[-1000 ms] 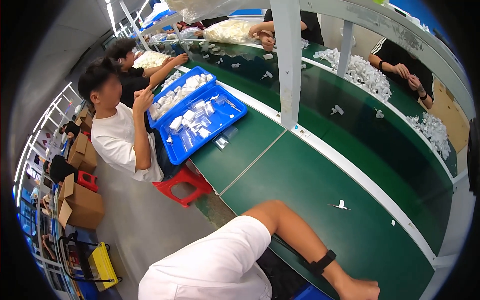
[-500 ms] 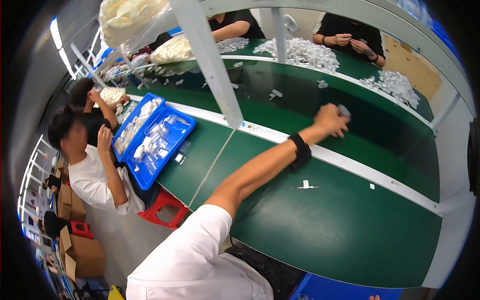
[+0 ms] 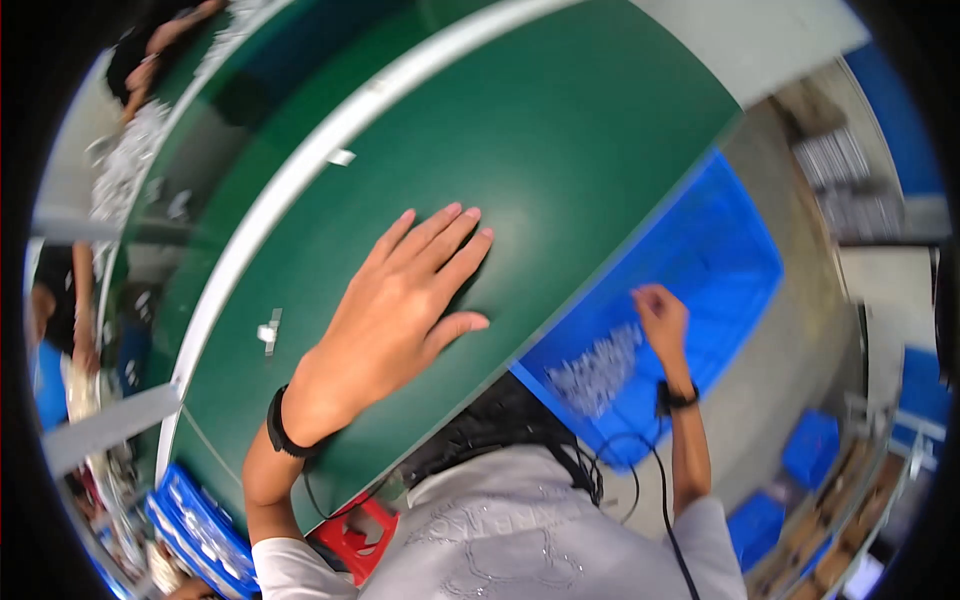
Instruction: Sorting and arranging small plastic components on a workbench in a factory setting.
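Note:
My left hand (image 3: 405, 300) is spread palm down above the green worktop (image 3: 560, 130), fingers apart and holding nothing visible. Whether it touches the surface I cannot tell. To the right, my right hand (image 3: 664, 322) is over a blue bin (image 3: 725, 240) beside the table edge. Its fingers are curled together, and blur hides anything between them. Below and left of that hand, a heap of small clear plastic pieces (image 3: 597, 372) lies in the bin. A small white piece on a thin strip (image 3: 269, 332) rests on the worktop, left of my left hand.
A white rail (image 3: 240, 245) separates the worktop from a darker green belt (image 3: 215, 130) with scattered white pieces. Another small white piece (image 3: 342, 157) lies by the rail. A blue tray (image 3: 200, 530), a red stool (image 3: 360, 535) and a dark cable (image 3: 668, 510) are near me. Co-workers sit across the belt.
The view has swung to the right and down. My left hand has come back from over the belt, where it held a greyish piece, to the worktop. My right hand is now fully visible.

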Demonstrator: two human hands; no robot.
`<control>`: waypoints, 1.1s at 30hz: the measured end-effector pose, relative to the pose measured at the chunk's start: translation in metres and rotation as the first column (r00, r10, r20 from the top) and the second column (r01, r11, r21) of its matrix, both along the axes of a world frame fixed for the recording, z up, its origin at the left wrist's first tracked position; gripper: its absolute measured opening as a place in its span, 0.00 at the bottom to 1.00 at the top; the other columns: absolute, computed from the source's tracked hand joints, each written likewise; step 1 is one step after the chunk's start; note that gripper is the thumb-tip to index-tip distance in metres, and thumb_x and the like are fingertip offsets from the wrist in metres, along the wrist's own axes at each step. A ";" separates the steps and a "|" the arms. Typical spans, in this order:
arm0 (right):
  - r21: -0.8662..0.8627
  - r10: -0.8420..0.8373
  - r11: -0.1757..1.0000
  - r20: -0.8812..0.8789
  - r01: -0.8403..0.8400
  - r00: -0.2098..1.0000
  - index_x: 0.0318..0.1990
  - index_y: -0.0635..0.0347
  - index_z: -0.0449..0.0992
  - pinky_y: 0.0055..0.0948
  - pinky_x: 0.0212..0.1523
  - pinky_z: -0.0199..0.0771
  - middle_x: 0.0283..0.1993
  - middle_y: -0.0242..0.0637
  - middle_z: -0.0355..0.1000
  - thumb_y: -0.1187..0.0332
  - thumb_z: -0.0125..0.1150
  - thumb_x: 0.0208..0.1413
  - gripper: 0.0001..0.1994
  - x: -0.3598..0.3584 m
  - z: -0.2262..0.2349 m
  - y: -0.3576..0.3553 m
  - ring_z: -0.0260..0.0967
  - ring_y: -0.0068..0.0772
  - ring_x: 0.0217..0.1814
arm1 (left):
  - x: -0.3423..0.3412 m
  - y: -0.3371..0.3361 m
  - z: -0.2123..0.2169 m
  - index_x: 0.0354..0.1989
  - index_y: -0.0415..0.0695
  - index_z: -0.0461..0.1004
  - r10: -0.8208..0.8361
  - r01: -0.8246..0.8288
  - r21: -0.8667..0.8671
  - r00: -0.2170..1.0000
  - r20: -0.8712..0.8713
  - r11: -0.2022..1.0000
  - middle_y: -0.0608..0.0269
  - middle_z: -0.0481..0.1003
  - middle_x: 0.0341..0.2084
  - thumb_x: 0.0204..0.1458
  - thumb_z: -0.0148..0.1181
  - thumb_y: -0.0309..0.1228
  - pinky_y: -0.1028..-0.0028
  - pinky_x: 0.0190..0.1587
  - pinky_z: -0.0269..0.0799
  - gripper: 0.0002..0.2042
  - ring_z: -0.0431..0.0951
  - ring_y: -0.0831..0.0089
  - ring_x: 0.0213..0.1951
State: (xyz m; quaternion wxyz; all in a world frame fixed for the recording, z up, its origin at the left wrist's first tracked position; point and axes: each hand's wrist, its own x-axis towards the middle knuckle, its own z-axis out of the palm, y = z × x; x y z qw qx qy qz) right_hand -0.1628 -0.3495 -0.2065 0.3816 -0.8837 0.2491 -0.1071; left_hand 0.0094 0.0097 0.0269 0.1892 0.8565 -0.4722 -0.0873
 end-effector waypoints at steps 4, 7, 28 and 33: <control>0.039 0.250 0.962 -0.533 -0.272 0.808 0.36 0.54 0.82 0.32 0.36 0.75 0.32 0.34 0.80 0.68 0.70 0.46 0.08 -0.045 -0.088 0.004 0.78 0.31 0.34 | -0.018 -0.016 -0.016 0.68 0.47 0.61 -0.040 0.039 0.150 0.999 0.001 0.988 0.55 0.56 0.69 0.41 0.66 0.41 0.48 0.68 0.53 0.41 0.54 0.54 0.71; 0.141 0.418 0.894 -0.608 -0.426 0.675 0.35 0.52 0.83 0.36 0.39 0.77 0.34 0.34 0.81 0.67 0.71 0.44 0.09 -0.053 -0.108 0.028 0.79 0.37 0.39 | -0.015 -0.017 -0.021 0.68 0.48 0.61 -0.046 0.046 0.152 0.999 -0.004 0.987 0.57 0.56 0.70 0.41 0.66 0.41 0.47 0.68 0.53 0.41 0.54 0.55 0.71; -0.131 0.579 0.593 -0.617 -0.795 0.533 0.31 0.54 0.83 0.37 0.29 0.75 0.31 0.40 0.80 0.60 0.68 0.47 0.09 -0.046 -0.147 0.019 0.78 0.42 0.31 | -0.031 -0.005 -0.066 0.68 0.42 0.58 -0.067 0.064 0.070 0.997 0.044 0.996 0.47 0.51 0.71 0.45 0.68 0.44 0.37 0.69 0.38 0.41 0.43 0.53 0.74; 0.564 0.552 0.737 -0.183 -0.373 0.814 0.42 0.67 0.78 0.25 0.33 0.73 0.36 0.34 0.77 0.75 0.67 0.52 0.10 -0.042 -0.065 -0.057 0.71 0.23 0.32 | -0.030 -0.011 -0.089 0.58 0.38 0.70 0.013 0.021 -0.144 0.972 0.234 0.989 0.46 0.64 0.62 0.44 0.68 0.45 0.40 0.67 0.45 0.34 0.55 0.48 0.69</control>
